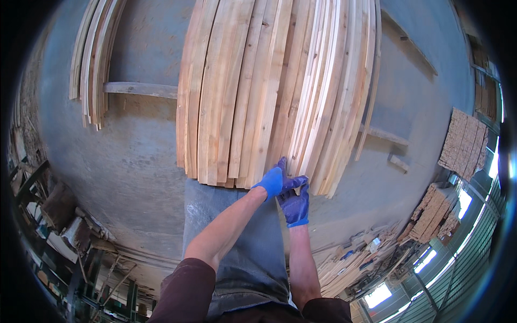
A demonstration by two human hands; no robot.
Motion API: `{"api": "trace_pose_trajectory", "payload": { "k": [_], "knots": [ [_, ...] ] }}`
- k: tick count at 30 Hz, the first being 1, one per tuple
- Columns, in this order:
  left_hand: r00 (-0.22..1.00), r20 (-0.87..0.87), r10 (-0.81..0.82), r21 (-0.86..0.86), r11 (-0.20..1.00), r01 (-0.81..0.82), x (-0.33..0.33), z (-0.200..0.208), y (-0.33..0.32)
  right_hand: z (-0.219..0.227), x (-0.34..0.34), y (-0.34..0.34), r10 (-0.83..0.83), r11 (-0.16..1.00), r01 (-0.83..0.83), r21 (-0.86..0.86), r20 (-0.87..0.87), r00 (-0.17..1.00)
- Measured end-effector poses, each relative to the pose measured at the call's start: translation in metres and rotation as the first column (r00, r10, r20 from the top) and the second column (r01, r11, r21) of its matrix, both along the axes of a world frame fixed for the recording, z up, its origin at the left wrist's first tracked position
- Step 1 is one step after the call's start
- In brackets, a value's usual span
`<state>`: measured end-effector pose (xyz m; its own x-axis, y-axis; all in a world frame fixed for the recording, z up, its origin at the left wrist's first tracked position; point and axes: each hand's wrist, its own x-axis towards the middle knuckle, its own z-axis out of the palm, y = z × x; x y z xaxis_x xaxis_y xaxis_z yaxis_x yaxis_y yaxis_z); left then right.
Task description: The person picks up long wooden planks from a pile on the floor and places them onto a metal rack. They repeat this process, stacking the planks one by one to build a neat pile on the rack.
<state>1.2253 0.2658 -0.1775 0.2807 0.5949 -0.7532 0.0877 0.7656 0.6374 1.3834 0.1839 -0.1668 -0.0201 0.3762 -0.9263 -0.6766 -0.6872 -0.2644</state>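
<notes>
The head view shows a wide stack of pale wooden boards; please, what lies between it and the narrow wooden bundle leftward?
In the head view, a greyish wooden bar spans the gap between stack and bundle.

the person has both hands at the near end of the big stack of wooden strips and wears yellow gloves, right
Not quite: the head view shows blue and purple gloves, not yellow ones. The left hand and right hand are indeed at the near end of the big stack of wooden strips.

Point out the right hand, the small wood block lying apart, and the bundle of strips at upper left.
Right hand [295,206], head view: middle of the glove.
Small wood block [398,162], head view: its upper face.
Bundle of strips [98,60], head view: its visible middle.
</notes>
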Motion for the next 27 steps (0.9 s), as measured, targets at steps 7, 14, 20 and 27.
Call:
{"api": "trace_pose_trajectory", "payload": {
  "k": [7, 14, 20, 27],
  "knots": [
    [0.997, -0.070, 0.044, 0.068, 0.997, -0.040, 0.009, 0.023, 0.006, 0.034, 0.012, 0.006, 0.089, 0.996, -0.091, -0.009, -0.111, 0.990],
    [0.997, -0.006, 0.082, 0.115, 0.990, -0.081, -0.018, 0.119, 0.001, 0.154, 0.046, 0.076, 0.430, 0.857, -0.516, 0.023, 0.520, 0.738],
    [0.940, 0.170, 0.295, 0.190, 0.926, -0.325, -0.041, 0.157, -0.012, 0.179, -0.069, 0.078, 0.148, 0.973, -0.170, 0.157, 0.138, 0.979],
    [0.953, -0.023, 0.302, 0.282, 0.916, -0.284, -0.040, 0.179, -0.050, 0.188, -0.068, 0.048, 0.515, 0.687, -0.682, 0.249, 0.496, 0.699]
  ]
}}
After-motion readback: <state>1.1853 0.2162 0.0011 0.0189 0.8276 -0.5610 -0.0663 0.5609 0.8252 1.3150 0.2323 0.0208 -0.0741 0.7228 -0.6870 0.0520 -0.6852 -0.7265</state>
